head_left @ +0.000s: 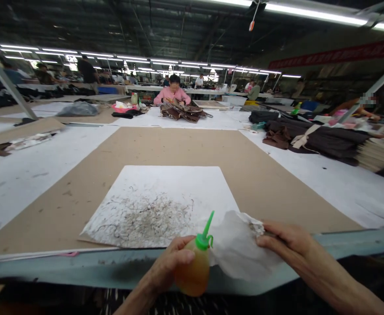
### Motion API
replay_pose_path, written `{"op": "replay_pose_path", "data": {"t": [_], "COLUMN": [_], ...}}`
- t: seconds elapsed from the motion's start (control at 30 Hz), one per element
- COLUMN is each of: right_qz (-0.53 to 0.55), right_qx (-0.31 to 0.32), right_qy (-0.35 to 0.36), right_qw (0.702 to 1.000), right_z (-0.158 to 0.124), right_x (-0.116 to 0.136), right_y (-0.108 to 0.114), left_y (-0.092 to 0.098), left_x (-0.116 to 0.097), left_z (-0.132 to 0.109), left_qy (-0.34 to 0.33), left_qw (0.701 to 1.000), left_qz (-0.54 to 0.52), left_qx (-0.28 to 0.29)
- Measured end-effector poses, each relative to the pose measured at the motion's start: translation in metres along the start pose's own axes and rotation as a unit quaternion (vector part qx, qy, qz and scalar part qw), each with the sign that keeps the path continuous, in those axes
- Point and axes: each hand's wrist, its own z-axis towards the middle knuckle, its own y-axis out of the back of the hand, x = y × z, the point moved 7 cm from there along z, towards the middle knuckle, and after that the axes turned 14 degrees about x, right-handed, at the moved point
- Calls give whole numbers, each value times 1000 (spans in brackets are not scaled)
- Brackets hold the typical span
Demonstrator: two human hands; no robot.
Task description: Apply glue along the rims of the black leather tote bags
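Observation:
My left hand (175,258) is closed round a squeeze glue bottle (193,271) with amber contents, its green nozzle pointing up. Between the thumb and fingers of my right hand (285,240) a crumpled piece of white cloth or thin paper (241,249) is pinched; which of the two I cannot tell. It hangs over the table's front edge, close beside the bottle. Just beyond both hands lies a white sheet (175,177), covered in its middle and near part with dark smears and specks.
Brown board (179,144) covers the table middle, with white paper (57,166) alongside. Dark folded fabric (329,140) is stacked at right. Across the table a person in pink (172,94) works over brown pieces (185,111). A metal post (10,83) rises at left.

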Motion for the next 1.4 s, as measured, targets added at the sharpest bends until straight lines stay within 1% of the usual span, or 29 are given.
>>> {"op": "replay_pose_path", "data": {"t": [0.1,0.17,0.23,0.27,0.3,0.33,0.37,0.4,0.43,0.47,0.5,0.53,0.57,0.6,0.67,0.73,0.8,0.87,0.9,0.97,1.03,1.07,1.13,1.3,1.4], "right_qz": [36,72,101,113,128,147,170,191,206,210,198,174,141,103,17,-90,-212,-315,-356,-418,-467,-488,-516,-526,-550], "right_qx": [-37,-51,-62,-66,-69,-68,-64,-60,-56,-60,-69,-80,-90,-94,-83,-70,-69,-57,-42,-8,11,14,18,28,39], "right_qy": [2,-3,9,21,33,41,43,40,34,29,25,25,26,30,60,109,150,166,171,175,170,166,166,230,232], "right_qw": [999,996,993,991,989,986,982,979,976,976,977,981,986,990,995,988,963,933,918,891,867,857,840,818,801], "right_z": [5,9,13,14,16,17,18,18,19,18,16,14,12,10,7,6,6,10,12,18,24,26,31,38,40], "right_x": [5,7,9,10,11,9,7,4,1,-2,-2,-1,2,7,22,39,51,54,55,53,52,52,51,43,32], "right_y": [-1,-5,-6,-5,-4,-2,0,2,4,8,12,17,21,23,23,17,4,-13,-23,-40,-50,-52,-53,-56,-65], "left_y": [-7,-10,-8,-5,-2,-1,-3,-7,-14,-20,-25,-29,-31,-32,-35,-40,-44,-47,-48,-49,-49,-49,-47,-36,-28], "left_x": [2,1,-4,-9,-17,-28,-41,-53,-62,-68,-72,-73,-74,-74,-74,-73,-73,-74,-74,-73,-73,-74,-75,-71,-65], "left_z": [3,4,3,2,-1,-3,-6,-10,-13,-15,-16,-16,-16,-15,-12,-9,-7,-6,-6,-5,-2,-1,2,6,8], "left_qy": [-27,-26,-11,-7,-12,-26,-52,-84,-118,-145,-163,-171,-172,-167,-153,-144,-142,-142,-143,-139,-133,-129,-117,-59,-23], "left_qw": [999,999,999,994,979,948,899,834,763,698,644,601,570,548,524,508,492,478,472,465,465,471,492,566,610], "left_qz": [-45,-43,17,82,173,282,397,505,594,659,706,738,760,776,795,809,821,830,833,840,845,844,834,795,769], "left_qx": [5,-6,-39,-70,-107,-144,-179,-207,-226,-239,-247,-255,-261,-265,-264,-258,-253,-251,-249,-241,-229,-225,-221,-210,-188]}}
